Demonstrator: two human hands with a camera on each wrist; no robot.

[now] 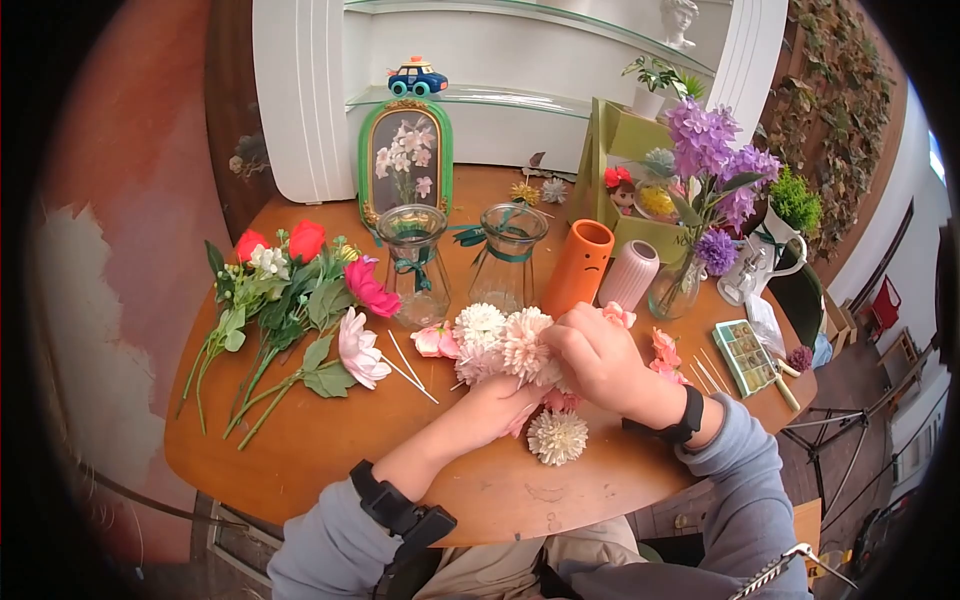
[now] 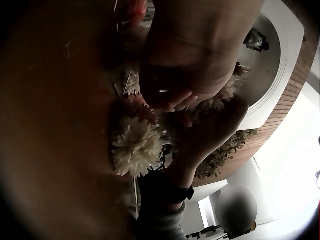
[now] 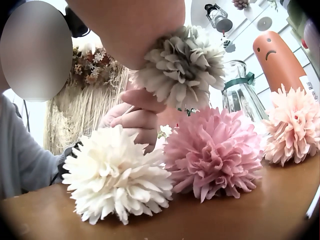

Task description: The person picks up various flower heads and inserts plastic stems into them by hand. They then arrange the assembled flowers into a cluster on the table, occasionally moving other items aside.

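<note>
Both hands meet over a cluster of pompom flower heads at the table's front. My left hand has its fingers curled, pinching a thin pale stick in the right wrist view. Just above it my right hand bends its fingers down on a pale pompom flower head, which partly hides its fingertips. A cream pompom flower lies on the table below the hands. Beside it in the right wrist view are a pink pompom flower and a peach one. White pompom blooms show beyond the left hand.
Stemmed artificial flowers lie left, near loose white sticks. Behind stand two glass vases, an orange vase and a ribbed pink vase. A compartment box lies right, by purple flowers in glass.
</note>
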